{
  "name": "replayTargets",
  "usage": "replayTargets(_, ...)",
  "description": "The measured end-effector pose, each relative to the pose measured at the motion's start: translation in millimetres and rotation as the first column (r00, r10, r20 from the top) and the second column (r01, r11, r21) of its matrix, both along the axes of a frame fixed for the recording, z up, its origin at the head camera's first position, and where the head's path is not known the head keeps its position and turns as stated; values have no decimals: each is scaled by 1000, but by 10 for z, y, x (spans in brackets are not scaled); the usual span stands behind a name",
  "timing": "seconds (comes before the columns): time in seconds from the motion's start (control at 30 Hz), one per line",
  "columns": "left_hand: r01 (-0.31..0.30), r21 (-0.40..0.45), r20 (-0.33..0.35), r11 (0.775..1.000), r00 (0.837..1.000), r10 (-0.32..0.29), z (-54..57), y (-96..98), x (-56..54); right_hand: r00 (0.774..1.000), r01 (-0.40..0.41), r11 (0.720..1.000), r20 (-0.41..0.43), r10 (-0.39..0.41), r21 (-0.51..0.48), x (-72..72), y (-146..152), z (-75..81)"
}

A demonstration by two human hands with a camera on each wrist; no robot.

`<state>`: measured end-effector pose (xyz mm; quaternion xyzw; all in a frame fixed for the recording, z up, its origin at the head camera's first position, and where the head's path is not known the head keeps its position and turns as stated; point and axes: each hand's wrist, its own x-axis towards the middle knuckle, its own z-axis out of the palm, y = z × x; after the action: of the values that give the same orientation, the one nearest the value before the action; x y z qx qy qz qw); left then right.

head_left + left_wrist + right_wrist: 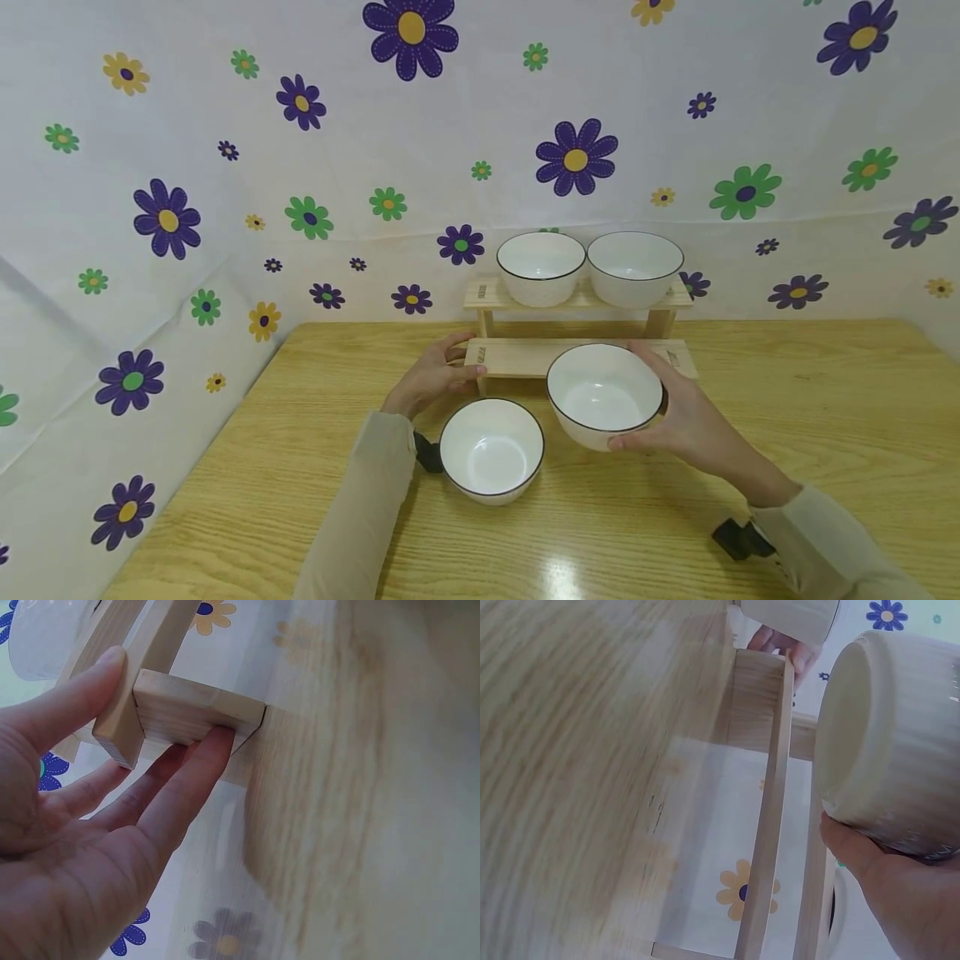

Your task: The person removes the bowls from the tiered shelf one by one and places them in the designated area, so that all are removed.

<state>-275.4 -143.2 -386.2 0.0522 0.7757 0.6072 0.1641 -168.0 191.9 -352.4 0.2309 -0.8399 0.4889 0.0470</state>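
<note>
A two-tier wooden shelf stand [517, 357] stands near the back of the table. My left hand [431, 379] grips the left end of its lower tier, thumb on the board; in the left wrist view the fingers [199, 776] reach against the stand's leg [187, 712]. With my right hand [686, 417] I hold a white dark-rimmed bowl [603, 396] by its right side, just in front of the lower tier. From the right wrist, the bowl's underside [847, 727] shows raised off the table. Another white bowl [491, 450] sits on the table beside my left forearm.
Two more white bowls, one on the left [540, 267] and one on the right [634, 268], stand side by side on the upper tier. Close behind the stand hangs a white flower-print cloth [450, 167]. The wooden table [810, 417] extends to both sides.
</note>
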Motion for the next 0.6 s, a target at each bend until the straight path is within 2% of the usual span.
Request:
replayTargets(0.23,-2,0,8,1000,1000,2,-12,0,-6,999,16,998,31,-17,56,45,0,-20)
replayTargets(0.6,5,-12,2,1000,1000,-5,-13,-14,-2,1000,-9,993,-2,9,121,71,13,-82)
